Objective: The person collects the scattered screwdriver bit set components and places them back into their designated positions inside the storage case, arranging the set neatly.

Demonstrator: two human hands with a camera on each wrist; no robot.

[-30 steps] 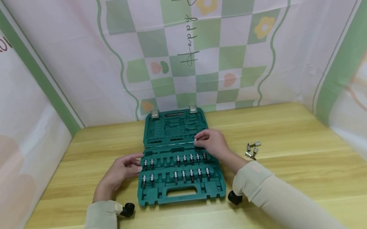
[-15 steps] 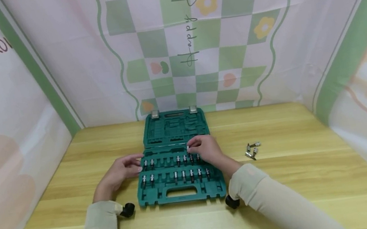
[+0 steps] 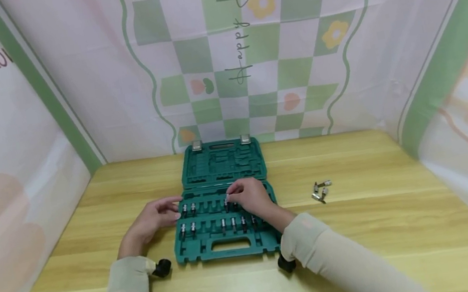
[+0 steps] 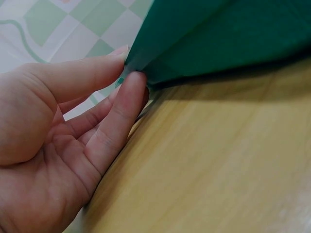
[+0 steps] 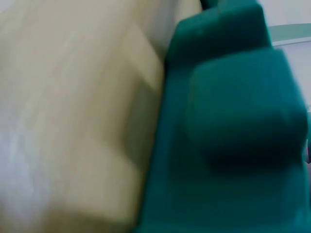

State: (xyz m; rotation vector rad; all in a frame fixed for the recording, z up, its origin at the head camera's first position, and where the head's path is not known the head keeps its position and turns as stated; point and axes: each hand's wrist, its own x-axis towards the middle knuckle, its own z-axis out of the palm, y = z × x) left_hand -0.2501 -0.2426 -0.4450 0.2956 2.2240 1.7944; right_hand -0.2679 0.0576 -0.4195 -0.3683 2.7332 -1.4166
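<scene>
Now our right hand (image 3: 251, 198) pinches a bit (image 3: 227, 199) over the case (image 3: 232, 252); left hand (image 3: 154, 219), fingers straight, steadies its edge; we'd seat it straight down.

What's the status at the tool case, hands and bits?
Left hand steadies green tool case at its left edge. Right hand pinches a small bit over the upper row. Loose bits lie on table, right of case. Nothing blocking.

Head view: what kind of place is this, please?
Probably a staged recording booth, not a workshop: printed cloth backdrops wall in a wooden table that bears an open green tool case and loose bits.
</scene>
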